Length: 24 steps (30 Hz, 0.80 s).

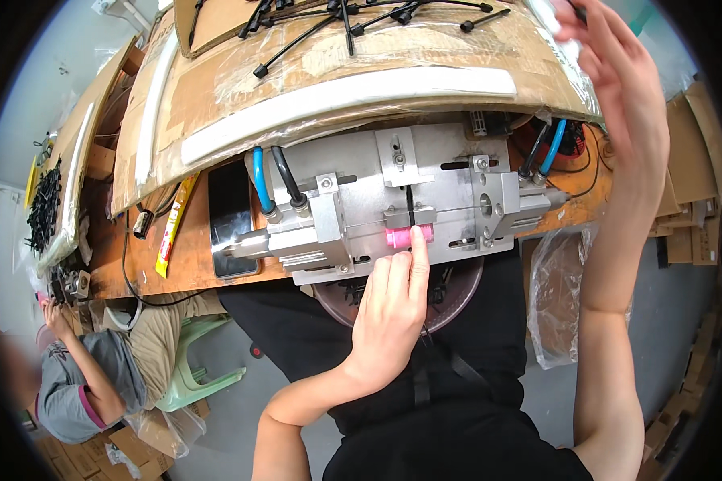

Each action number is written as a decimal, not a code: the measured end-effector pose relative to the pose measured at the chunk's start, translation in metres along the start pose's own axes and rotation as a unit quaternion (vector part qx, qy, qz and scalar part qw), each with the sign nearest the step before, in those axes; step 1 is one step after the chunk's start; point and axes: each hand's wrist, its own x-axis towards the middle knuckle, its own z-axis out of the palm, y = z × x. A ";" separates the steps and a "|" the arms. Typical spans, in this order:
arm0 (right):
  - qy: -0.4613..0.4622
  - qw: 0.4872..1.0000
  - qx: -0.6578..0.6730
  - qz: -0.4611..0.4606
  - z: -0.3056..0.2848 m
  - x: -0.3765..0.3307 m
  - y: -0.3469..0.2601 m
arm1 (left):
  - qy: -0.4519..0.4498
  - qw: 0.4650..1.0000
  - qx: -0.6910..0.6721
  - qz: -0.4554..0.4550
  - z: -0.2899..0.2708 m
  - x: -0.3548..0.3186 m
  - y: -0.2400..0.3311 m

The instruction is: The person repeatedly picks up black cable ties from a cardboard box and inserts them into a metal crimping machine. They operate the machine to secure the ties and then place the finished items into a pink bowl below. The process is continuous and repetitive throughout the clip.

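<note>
Pink piece [396,238]: lies at the middle of the metal plate [366,148], at the near side of a small block [396,216], under the left fingertip.
Pink handling: looks light and short; its surface may be soft or tacky, though I cannot tell its material. Its ends, beyond the fingertip, seem the best hold.
Black rod [410,197]: runs across the block toward the pink piece; the fingertip partly hides where they meet. Probably light, fairly stiff plastic, slick enough to roll; best taken by the bare stretch between block and bracket [398,158].
Left hand [389,321]: comes in from below, wrist bent, index stretched forward onto the pink piece, other fingers folded. It presses rather than pinches; whether the palm holds anything, I cannot tell.
Right hand [618,76]: raised at the upper right, well apart from the plate, forearm nearly upright in view, fingers loosely bent. Something dark shows at the fingertips by the top edge; I cannot tell whether it is gripped.
Cylinders: one metal unit [311,234] left of the block, another [512,204] right, both with hoses.
Cardboard [217,100]: beyond the plate, bearing loose black rods [350,32].
Bin [464,298]: below the plate's near edge.
</note>
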 end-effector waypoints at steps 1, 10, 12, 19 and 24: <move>-0.015 0.997 -0.065 -0.034 0.013 -0.021 -0.007 | -0.009 1.000 -0.006 0.000 -0.002 0.001 0.000; -0.108 0.924 -0.351 -0.108 0.108 -0.214 0.060 | 0.211 0.977 0.026 -0.020 -0.073 0.104 -0.085; -0.119 0.915 -0.370 -0.106 0.119 -0.219 0.071 | 0.230 0.968 0.085 0.059 -0.078 0.133 -0.135; -0.144 0.920 -0.360 -0.055 0.124 -0.208 0.075 | -0.066 0.991 -0.107 -0.041 -0.120 0.145 -0.145; -0.148 0.881 -0.421 -0.155 0.090 -0.161 0.036 | 0.057 0.996 -0.062 -0.012 -0.118 0.099 -0.138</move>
